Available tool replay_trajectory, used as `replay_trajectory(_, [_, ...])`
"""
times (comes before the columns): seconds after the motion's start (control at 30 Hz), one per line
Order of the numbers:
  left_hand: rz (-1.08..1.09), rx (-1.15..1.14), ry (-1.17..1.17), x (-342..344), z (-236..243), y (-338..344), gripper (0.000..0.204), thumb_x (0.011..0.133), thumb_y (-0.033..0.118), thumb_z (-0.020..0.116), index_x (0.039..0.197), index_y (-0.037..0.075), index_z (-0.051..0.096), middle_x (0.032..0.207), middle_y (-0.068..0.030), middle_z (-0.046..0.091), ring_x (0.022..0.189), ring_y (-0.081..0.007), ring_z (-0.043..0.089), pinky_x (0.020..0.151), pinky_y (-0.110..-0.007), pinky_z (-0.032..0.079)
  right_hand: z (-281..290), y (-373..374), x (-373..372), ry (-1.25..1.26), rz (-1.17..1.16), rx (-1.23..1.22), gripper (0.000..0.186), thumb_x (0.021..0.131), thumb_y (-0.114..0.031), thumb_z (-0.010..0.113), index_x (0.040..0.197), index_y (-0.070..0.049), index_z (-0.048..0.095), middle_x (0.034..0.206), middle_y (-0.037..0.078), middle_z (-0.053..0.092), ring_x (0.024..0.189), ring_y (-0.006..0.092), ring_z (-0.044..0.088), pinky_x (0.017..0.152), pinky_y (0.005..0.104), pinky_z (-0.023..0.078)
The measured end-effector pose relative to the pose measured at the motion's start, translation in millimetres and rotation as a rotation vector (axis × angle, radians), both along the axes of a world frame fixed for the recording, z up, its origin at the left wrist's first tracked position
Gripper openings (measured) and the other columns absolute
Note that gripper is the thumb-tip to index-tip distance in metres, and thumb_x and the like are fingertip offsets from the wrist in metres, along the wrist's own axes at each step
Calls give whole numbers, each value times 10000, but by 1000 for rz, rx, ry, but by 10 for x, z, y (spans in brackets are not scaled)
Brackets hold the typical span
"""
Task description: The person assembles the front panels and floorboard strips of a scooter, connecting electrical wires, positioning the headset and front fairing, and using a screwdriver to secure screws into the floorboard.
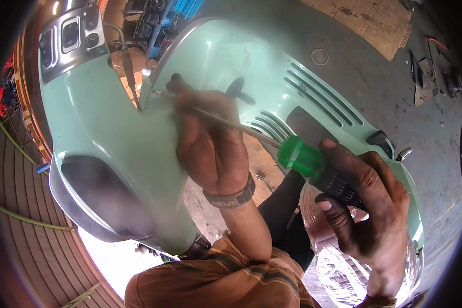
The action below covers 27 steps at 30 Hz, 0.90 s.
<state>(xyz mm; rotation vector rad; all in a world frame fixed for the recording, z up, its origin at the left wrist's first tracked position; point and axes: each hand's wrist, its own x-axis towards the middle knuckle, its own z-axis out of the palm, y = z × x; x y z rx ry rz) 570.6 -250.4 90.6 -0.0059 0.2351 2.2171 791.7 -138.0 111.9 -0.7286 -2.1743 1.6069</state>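
In my right hand (374, 200) is a screwdriver (295, 154) with a green and black handle, gripped between thumb and fingers. Its long thin shaft runs up and left across my left hand (213, 138). The fingers of that hand, slightly blurred, are curled around the shaft near its front end, and a dark band circles the wrist. The tip points at the edge of a mint-green scooter panel (138, 128), beside a narrow gap. Whether the tip touches a screw is too small to tell. Behind my left hand curves another green body panel (215, 51).
A grey switch panel (69, 38) tops the left bodywork; a dark cable (130, 74) hangs in the gap. Vent slots (318, 95) line the far panel. Clear plastic wrap (339, 267) lies under my right hand. Cardboard (367, 23) covers some floor at the far right.
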Motion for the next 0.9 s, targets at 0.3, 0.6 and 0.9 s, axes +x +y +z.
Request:
replay_trajectory(0.3, [9, 16, 10, -12, -78, -24, 427, 1038, 176, 472, 1462, 212, 442, 1211, -26, 650, 1146, -190, 570, 1037, -450, 424, 145, -32, -405, 24, 87, 207, 568, 781, -124, 777, 1302, 7, 592, 786, 91, 651, 627, 200, 611, 547, 322, 501])
replay_trajectory(0.6, [56, 169, -43, 144, -303, -1, 369, 1022, 143, 496, 1389, 179, 485, 1278, -40, 635, 1120, -233, 642, 915, -537, 529, 221, -101, -309, -42, -163, -361, 649, 805, -340, 811, 1212, 50, 488, 865, 150, 633, 638, 201, 625, 555, 321, 499])
replay_trajectory(0.9, [-205, 173, 155, -107, -472, -150, 303, 1015, 142, 526, 1311, 186, 571, 1253, 16, 657, 1224, -216, 585, 1055, -475, 469, 316, -3, -271, -166, 0, -207, 491, 900, -398, 687, 1024, 62, 572, 894, 189, 659, 673, 229, 653, 604, 298, 504])
